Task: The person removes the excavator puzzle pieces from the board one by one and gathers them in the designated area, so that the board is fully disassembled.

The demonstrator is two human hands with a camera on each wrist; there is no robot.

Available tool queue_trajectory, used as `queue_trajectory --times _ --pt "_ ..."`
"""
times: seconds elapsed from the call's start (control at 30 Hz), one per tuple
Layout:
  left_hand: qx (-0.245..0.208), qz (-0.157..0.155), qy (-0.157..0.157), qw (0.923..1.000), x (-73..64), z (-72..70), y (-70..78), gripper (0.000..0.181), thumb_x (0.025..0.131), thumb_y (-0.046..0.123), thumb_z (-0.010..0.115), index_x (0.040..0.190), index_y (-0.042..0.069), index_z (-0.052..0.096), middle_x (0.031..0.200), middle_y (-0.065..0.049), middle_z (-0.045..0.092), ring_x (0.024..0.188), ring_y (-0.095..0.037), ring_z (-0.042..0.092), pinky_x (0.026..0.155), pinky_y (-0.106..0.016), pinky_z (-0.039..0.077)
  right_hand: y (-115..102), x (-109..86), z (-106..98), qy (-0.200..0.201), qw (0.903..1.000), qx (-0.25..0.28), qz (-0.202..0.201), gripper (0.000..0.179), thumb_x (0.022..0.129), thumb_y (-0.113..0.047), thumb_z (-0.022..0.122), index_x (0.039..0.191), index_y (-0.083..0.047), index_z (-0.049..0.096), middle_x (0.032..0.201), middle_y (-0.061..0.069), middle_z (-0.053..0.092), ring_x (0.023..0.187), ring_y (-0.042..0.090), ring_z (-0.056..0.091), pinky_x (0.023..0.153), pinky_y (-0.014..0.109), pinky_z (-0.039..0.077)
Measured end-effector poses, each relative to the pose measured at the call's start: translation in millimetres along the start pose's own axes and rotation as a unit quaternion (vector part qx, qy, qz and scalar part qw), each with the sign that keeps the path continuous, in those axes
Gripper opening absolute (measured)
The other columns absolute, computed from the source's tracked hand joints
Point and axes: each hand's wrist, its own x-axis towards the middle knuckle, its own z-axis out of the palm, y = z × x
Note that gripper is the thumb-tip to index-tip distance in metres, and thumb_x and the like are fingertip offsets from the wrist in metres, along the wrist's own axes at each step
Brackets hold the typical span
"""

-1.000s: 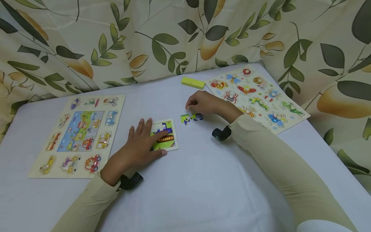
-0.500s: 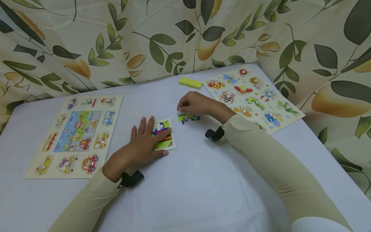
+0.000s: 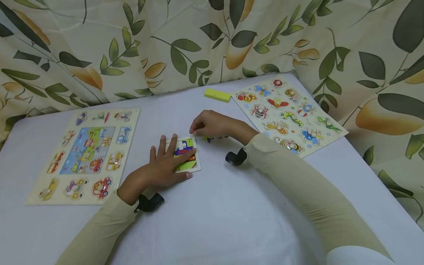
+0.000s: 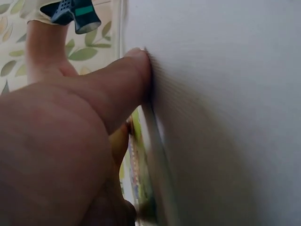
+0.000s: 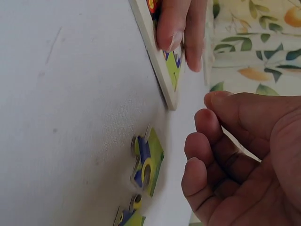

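Observation:
My left hand (image 3: pixel 159 169) rests with spread fingers on a small square jigsaw puzzle (image 3: pixel 191 165) that shows a blue train in a pale frame. In the left wrist view its thumb (image 4: pixel 127 80) lies along the puzzle's edge. My right hand (image 3: pixel 212 124) hovers just beyond the puzzle's far right corner. Its fingers are loosely curled, thumb and index tips close together, and no piece shows between them in the right wrist view. Below that hand, a green, blue and yellow jigsaw piece (image 5: pixel 149 165) lies on the cloth, with a second jigsaw piece (image 5: pixel 132 219) partly cut off.
A vehicle peg puzzle board (image 3: pixel 124 152) lies at the left of the white-covered table (image 3: pixel 212 221). At the back right is an insect peg puzzle board (image 3: pixel 299 129), with a yellow block (image 3: pixel 216 95) beside it. A leaf-patterned curtain (image 3: pixel 185 22) hangs behind.
My right hand has moved left from above the loose pieces to the puzzle's corner, now partly covering those pieces. The left hand stays on the puzzle. The head view has shifted slightly.

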Motion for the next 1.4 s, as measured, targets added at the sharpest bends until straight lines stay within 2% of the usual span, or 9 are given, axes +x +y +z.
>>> queue_trajectory --times 0.37,0.83,1.07,1.4 --pt "0.001 -0.004 -0.006 1.0000 2.8 4.0 -1.4 0.073 0.090 0.055 0.061 0.153 0.039 0.027 0.159 -0.018 -0.019 0.137 -0.046 -0.028 0.103 -0.070 -0.009 -9.1 8.1 10.9 -0.022 0.9991 0.005 -0.035 0.018 0.096 -0.004 0.060 0.108 -0.004 0.073 0.102 0.004 0.069 0.095 0.016 0.059 0.089 0.028 0.046" --pt "-0.006 0.003 -0.005 1.0000 2.7 5.4 -3.3 0.076 0.088 0.058 0.061 0.153 0.040 0.026 0.158 -0.017 -0.020 0.135 -0.047 -0.031 0.103 -0.070 -0.011 -9.2 15.9 18.1 -0.046 0.9984 -0.023 -0.025 0.019 0.097 -0.006 0.058 0.108 -0.006 0.074 0.102 0.002 0.069 0.093 0.016 0.057 0.089 0.027 0.046" --pt "-0.013 0.004 0.002 0.9999 4.1 4.8 -2.1 0.075 0.088 0.058 0.062 0.153 0.041 0.026 0.158 -0.015 -0.021 0.136 -0.045 -0.032 0.103 -0.069 -0.012 -7.9 17.4 19.1 -0.055 0.9979 -0.015 -0.030 0.019 0.095 -0.004 0.058 0.106 -0.005 0.074 0.099 0.002 0.069 0.090 0.016 0.058 0.085 0.028 0.047" --pt "-0.019 -0.005 0.005 0.9998 1.1 4.1 -2.7 0.075 0.088 0.056 0.064 0.152 0.040 0.029 0.159 -0.016 -0.020 0.136 -0.044 -0.031 0.103 -0.068 -0.013 -12.0 21.4 22.2 -0.071 0.9962 -0.035 -0.037 0.022 0.093 0.001 0.059 0.106 -0.007 0.075 0.099 0.000 0.071 0.100 0.014 0.059 0.090 0.027 0.045"
